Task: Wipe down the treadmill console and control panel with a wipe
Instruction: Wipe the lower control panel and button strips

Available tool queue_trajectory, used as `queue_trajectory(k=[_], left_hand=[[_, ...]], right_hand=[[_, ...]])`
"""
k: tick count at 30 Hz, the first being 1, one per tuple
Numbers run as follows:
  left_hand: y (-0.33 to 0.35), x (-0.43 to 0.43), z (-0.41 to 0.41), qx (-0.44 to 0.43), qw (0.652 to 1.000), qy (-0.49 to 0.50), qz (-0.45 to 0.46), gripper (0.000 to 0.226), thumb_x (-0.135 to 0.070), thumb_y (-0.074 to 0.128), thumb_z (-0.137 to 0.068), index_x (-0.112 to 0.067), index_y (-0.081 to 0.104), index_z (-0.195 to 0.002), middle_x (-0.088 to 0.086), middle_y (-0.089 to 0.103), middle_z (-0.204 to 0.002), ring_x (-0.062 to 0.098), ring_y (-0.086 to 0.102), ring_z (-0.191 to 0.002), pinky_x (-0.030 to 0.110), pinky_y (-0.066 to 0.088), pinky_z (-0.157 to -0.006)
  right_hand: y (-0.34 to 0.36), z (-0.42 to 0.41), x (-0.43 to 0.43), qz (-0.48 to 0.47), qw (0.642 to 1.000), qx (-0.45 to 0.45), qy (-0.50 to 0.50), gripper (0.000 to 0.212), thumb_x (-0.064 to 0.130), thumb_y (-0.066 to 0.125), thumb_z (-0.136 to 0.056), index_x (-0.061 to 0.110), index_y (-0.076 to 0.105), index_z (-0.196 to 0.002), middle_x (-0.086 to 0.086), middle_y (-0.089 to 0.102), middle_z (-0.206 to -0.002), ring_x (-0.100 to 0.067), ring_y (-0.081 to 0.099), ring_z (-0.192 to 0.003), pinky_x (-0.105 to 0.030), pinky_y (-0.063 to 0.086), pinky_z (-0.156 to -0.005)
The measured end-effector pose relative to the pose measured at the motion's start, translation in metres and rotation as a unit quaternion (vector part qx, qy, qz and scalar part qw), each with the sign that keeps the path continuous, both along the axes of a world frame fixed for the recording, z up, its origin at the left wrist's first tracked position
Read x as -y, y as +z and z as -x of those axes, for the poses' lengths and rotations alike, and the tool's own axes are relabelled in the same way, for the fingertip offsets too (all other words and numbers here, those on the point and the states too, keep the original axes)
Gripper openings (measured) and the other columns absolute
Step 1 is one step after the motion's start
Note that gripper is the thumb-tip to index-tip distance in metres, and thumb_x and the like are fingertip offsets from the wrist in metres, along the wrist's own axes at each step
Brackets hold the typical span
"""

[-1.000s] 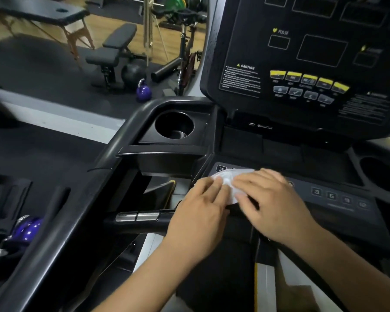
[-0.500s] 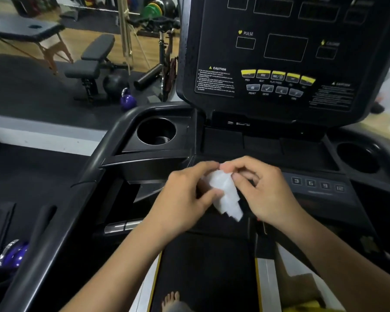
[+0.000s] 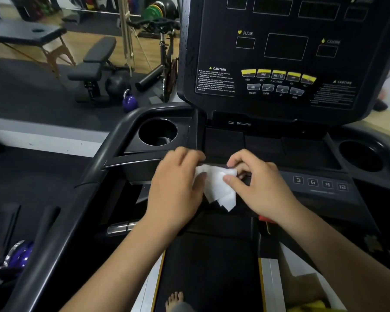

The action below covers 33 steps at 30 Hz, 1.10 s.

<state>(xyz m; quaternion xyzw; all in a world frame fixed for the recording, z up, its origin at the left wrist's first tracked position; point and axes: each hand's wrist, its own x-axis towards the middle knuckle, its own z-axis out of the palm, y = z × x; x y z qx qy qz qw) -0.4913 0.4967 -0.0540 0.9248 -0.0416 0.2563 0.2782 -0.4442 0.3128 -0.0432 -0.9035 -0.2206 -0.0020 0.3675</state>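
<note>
Between the fingertips [image 3: 227, 179], the white wipe [image 3: 217, 190] hangs crumpled just above the control panel [image 3: 320, 184], its upper edge pinched by the left hand [image 3: 176, 190] and right hand [image 3: 260, 190]. It looks light and limp, best bunched under flat fingers.

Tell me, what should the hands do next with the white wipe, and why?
Probably flatten the wipe and press it onto the control panel beside the number keys. The left hand and right hand both pinch it bunched up, corners hanging, so little of it would touch the surface.
</note>
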Motion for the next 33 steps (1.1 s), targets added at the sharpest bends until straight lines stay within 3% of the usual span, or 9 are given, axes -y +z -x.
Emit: queue_trajectory(k=[3,6,9,14,19,25,29,31,33], left_hand=[[-0.024,0.009,0.011,0.041,0.984,-0.073,-0.155,0.014,-0.013,0.063,-0.082,-0.01,0.068,-0.095,0.006,0.065,-0.105,0.029,0.057,-0.091,0.039,0.042,-0.075],[-0.039,0.019,0.023,-0.033,0.978,-0.126,-0.161,0.019,-0.023,0.054,-0.091,-0.012,0.067,-0.099,0.004,0.065,-0.112,0.026,0.059,-0.102,0.035,0.044,-0.088],[-0.042,0.021,0.034,-0.064,0.979,-0.103,-0.164,0.021,-0.028,0.051,-0.095,-0.012,0.063,-0.102,0.009,0.059,-0.127,0.026,0.054,-0.103,0.035,0.045,-0.089],[-0.041,0.023,0.038,-0.098,0.968,-0.063,-0.223,0.032,-0.033,0.045,-0.095,-0.012,0.057,-0.115,0.015,0.051,-0.142,0.032,0.052,-0.117,0.043,0.039,-0.091],[-0.041,0.022,0.022,-0.15,0.953,-0.048,-0.257,0.064,-0.036,0.027,-0.097,0.001,0.03,-0.149,0.018,0.036,-0.153,0.035,0.022,-0.146,0.057,0.024,-0.116],[-0.057,0.021,0.053,-0.151,0.943,-0.081,-0.285,0.069,-0.042,0.031,-0.097,0.007,0.03,-0.145,0.03,0.028,-0.152,0.044,0.024,-0.143,0.055,0.024,-0.112],[-0.04,0.019,0.014,-0.178,0.928,-0.058,-0.321,0.079,-0.051,0.014,-0.095,0.007,0.001,-0.148,0.032,0.004,-0.156,0.047,0.002,-0.146,0.06,0.018,-0.116],[-0.035,0.017,0.01,-0.197,0.922,-0.06,-0.328,0.081,-0.055,0.003,-0.093,0.003,-0.014,-0.147,0.029,-0.012,-0.157,0.043,-0.014,-0.146,0.057,0.006,-0.118],[-0.039,0.018,0.025,-0.181,0.936,-0.078,-0.29,0.083,-0.054,0.018,-0.093,0.006,0.004,-0.149,0.03,0.004,-0.157,0.046,0.0,-0.146,0.059,0.017,-0.117]], right_hand=[[-0.021,-0.006,-0.002,0.093,0.994,0.058,-0.002,0.009,0.032,0.067,-0.086,0.032,0.058,-0.086,0.013,0.053,-0.085,-0.009,0.048,-0.085,-0.037,0.046,-0.078],[-0.022,-0.005,-0.001,0.144,0.97,0.193,-0.027,0.01,0.02,0.071,-0.081,0.021,0.066,-0.09,0.005,0.055,-0.098,-0.017,0.047,-0.092,-0.04,0.041,-0.08],[-0.021,0.012,0.007,0.229,0.932,0.273,0.072,0.031,0.01,0.052,-0.082,0.014,0.07,-0.107,-0.003,0.064,-0.117,-0.024,0.056,-0.112,-0.044,0.039,-0.094],[-0.036,0.044,0.011,0.384,0.903,0.14,0.133,0.061,0.033,0.031,-0.086,0.009,0.045,-0.14,-0.009,0.037,-0.152,-0.021,0.025,-0.144,-0.06,0.021,-0.111],[-0.019,0.024,-0.011,0.378,0.916,0.101,0.089,0.068,0.039,0.02,-0.086,0.014,0.034,-0.148,-0.003,0.026,-0.158,-0.016,0.016,-0.146,-0.056,0.014,-0.116],[-0.023,0.057,-0.006,0.357,0.923,0.072,0.12,0.071,0.042,0.036,-0.082,0.017,0.031,-0.148,-0.001,0.02,-0.159,-0.015,0.015,-0.146,-0.051,0.012,-0.113],[-0.004,0.021,-0.021,0.37,0.922,0.07,0.094,0.074,0.04,0.025,-0.085,0.021,0.003,-0.153,0.005,-0.004,-0.161,-0.009,-0.007,-0.146,-0.056,-0.003,-0.117],[-0.003,0.018,-0.023,0.379,0.919,0.076,0.083,0.075,0.041,0.017,-0.082,0.021,0.004,-0.153,0.003,-0.002,-0.161,-0.01,-0.005,-0.147,-0.057,-0.001,-0.117],[-0.009,0.036,-0.019,0.388,0.913,0.081,0.093,0.075,0.042,0.022,-0.081,0.016,0.02,-0.152,-0.002,0.015,-0.159,-0.015,0.01,-0.147,-0.056,0.007,-0.116]])
